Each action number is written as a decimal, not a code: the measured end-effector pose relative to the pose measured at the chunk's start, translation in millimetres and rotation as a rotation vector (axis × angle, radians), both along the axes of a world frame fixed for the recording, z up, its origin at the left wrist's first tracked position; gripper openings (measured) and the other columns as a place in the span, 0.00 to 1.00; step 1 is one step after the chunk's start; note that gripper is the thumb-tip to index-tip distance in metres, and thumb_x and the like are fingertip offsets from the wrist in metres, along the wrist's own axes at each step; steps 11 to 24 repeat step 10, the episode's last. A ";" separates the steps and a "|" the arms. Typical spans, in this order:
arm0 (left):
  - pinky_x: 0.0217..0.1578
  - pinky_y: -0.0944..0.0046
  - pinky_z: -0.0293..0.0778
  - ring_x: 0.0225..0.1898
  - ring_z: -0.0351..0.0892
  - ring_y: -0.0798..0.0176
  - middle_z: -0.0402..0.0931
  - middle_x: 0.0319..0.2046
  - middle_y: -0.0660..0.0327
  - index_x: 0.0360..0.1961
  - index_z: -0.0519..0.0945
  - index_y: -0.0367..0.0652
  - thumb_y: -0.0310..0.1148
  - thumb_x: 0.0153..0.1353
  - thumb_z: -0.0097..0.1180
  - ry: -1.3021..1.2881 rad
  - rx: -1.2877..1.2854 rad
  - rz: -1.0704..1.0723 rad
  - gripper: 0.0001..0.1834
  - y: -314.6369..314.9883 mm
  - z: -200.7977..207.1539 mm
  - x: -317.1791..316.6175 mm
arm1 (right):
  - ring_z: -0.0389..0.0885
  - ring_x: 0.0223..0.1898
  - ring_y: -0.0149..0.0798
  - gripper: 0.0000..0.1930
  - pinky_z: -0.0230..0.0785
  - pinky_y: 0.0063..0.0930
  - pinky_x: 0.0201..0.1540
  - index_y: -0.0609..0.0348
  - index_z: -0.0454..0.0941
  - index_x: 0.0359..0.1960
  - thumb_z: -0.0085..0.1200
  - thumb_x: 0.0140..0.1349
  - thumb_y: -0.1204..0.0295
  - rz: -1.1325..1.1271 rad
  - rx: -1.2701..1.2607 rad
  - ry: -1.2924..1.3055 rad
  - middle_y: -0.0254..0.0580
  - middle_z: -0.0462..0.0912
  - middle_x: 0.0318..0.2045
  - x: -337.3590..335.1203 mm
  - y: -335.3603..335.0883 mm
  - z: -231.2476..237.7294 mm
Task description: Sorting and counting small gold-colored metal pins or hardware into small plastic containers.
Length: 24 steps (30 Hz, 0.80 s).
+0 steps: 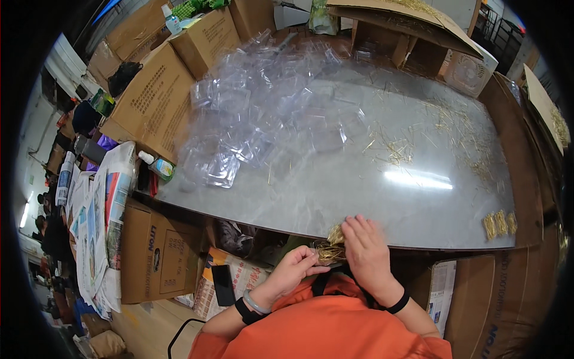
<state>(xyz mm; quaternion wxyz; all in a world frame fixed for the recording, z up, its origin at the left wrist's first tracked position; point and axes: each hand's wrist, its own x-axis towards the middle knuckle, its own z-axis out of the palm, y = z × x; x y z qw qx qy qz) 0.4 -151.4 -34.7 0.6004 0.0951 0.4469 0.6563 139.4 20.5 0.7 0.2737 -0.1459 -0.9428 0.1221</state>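
At the table's near edge, my left hand (293, 270) is closed, thumb and fingers pinching the left side of a bunch of thin gold-coloured wire-like pieces (330, 254). Something clear seems to surround the bunch, but I cannot make out whether it is a plastic case. Just right of it is my right hand (368, 251), its fingers stretched out and slightly blurred at the tips. A smaller gold clump (336, 234) shows by those fingers, above the bunch. The right palm faces down and hides whatever lies beneath it.
Many clear plastic cases (257, 113) are heaped on the grey metal table (311, 203), at left and back. Loose gold pieces (397, 149) scatter over its right half. Several gold bundles (500, 225) lie by the right edge. Cardboard boxes (152, 99) border the left; a phone (223, 285) lies lower left.
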 end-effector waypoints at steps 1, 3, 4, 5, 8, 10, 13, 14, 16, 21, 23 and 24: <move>0.62 0.51 0.80 0.52 0.81 0.61 0.76 0.47 0.59 0.42 0.73 0.36 0.26 0.78 0.46 -0.020 0.031 0.022 0.06 -1.2 -1.4 1.9 | 0.77 0.63 0.52 0.22 0.69 0.49 0.68 0.63 0.79 0.57 0.61 0.59 0.78 0.042 -0.013 -0.014 0.49 0.80 0.60 3.4 -7.4 2.5; 0.61 0.54 0.81 0.52 0.82 0.62 0.75 0.46 0.59 0.41 0.72 0.35 0.27 0.79 0.45 -0.022 0.050 0.027 0.08 -1.9 0.9 4.8 | 0.77 0.64 0.52 0.23 0.69 0.48 0.68 0.63 0.79 0.57 0.61 0.58 0.77 0.121 -0.042 -0.046 0.49 0.80 0.60 12.0 -21.5 5.8; 0.61 0.56 0.81 0.52 0.82 0.62 0.75 0.45 0.59 0.41 0.72 0.35 0.27 0.80 0.44 -0.025 0.059 0.028 0.08 -2.7 2.4 7.1 | 0.76 0.66 0.52 0.24 0.68 0.48 0.69 0.64 0.79 0.59 0.61 0.58 0.76 0.149 -0.017 -0.045 0.49 0.79 0.61 15.3 -25.3 1.5; 0.61 0.55 0.81 0.53 0.81 0.62 0.75 0.46 0.59 0.41 0.72 0.35 0.28 0.79 0.44 -0.023 0.040 0.026 0.08 -4.8 3.5 9.8 | 0.76 0.66 0.52 0.23 0.68 0.48 0.69 0.63 0.79 0.58 0.61 0.59 0.76 0.154 -0.026 -0.051 0.49 0.80 0.61 17.6 -27.6 0.1; 0.60 0.54 0.81 0.55 0.81 0.61 0.76 0.49 0.57 0.42 0.73 0.36 0.28 0.79 0.45 0.020 0.010 0.004 0.07 -14.1 6.1 12.4 | 0.75 0.66 0.53 0.20 0.67 0.50 0.70 0.62 0.80 0.57 0.61 0.61 0.76 0.194 -0.065 -0.035 0.50 0.80 0.60 20.6 -32.1 -3.2; 0.60 0.52 0.81 0.57 0.80 0.59 0.77 0.55 0.53 0.43 0.74 0.37 0.28 0.78 0.48 0.076 0.010 -0.047 0.06 -27.5 -0.2 13.4 | 0.75 0.66 0.55 0.20 0.66 0.52 0.70 0.61 0.80 0.57 0.61 0.62 0.75 0.235 -0.122 -0.001 0.50 0.80 0.61 26.4 -35.9 -13.9; 0.60 0.52 0.81 0.57 0.80 0.59 0.77 0.55 0.53 0.43 0.74 0.37 0.28 0.78 0.48 0.076 0.010 -0.047 0.06 -27.5 -0.2 13.4 | 0.75 0.66 0.55 0.20 0.66 0.52 0.70 0.61 0.80 0.57 0.61 0.62 0.75 0.235 -0.122 -0.001 0.50 0.80 0.61 26.4 -35.9 -13.9; 0.60 0.52 0.81 0.57 0.80 0.59 0.77 0.55 0.53 0.43 0.74 0.37 0.28 0.78 0.48 0.076 0.010 -0.047 0.06 -27.5 -0.2 13.4 | 0.75 0.66 0.55 0.20 0.66 0.52 0.70 0.61 0.80 0.57 0.61 0.62 0.75 0.235 -0.122 -0.001 0.50 0.80 0.61 26.4 -35.9 -13.9; 0.60 0.52 0.81 0.57 0.80 0.59 0.77 0.55 0.53 0.43 0.74 0.37 0.28 0.78 0.48 0.076 0.010 -0.047 0.06 -27.5 -0.2 13.4 | 0.75 0.66 0.55 0.20 0.66 0.52 0.70 0.61 0.80 0.57 0.61 0.62 0.75 0.235 -0.122 -0.001 0.50 0.80 0.61 26.4 -35.9 -13.9; 0.60 0.52 0.81 0.57 0.80 0.59 0.77 0.55 0.53 0.43 0.74 0.37 0.28 0.78 0.48 0.076 0.010 -0.047 0.06 -27.5 -0.2 13.4 | 0.75 0.66 0.55 0.20 0.66 0.52 0.70 0.61 0.80 0.57 0.61 0.62 0.75 0.235 -0.122 -0.001 0.50 0.80 0.61 26.4 -35.9 -13.9; 0.60 0.52 0.81 0.57 0.80 0.59 0.77 0.55 0.53 0.43 0.74 0.37 0.28 0.78 0.48 0.076 0.010 -0.047 0.06 -27.5 -0.2 13.4 | 0.75 0.66 0.55 0.20 0.66 0.52 0.70 0.61 0.80 0.57 0.61 0.62 0.75 0.235 -0.122 -0.001 0.50 0.80 0.61 26.4 -35.9 -13.9; 0.60 0.52 0.81 0.57 0.80 0.59 0.77 0.55 0.53 0.43 0.74 0.37 0.28 0.78 0.48 0.076 0.010 -0.047 0.06 -27.5 -0.2 13.4 | 0.75 0.66 0.55 0.20 0.66 0.52 0.70 0.61 0.80 0.57 0.61 0.62 0.75 0.235 -0.122 -0.001 0.50 0.80 0.61 26.4 -35.9 -13.9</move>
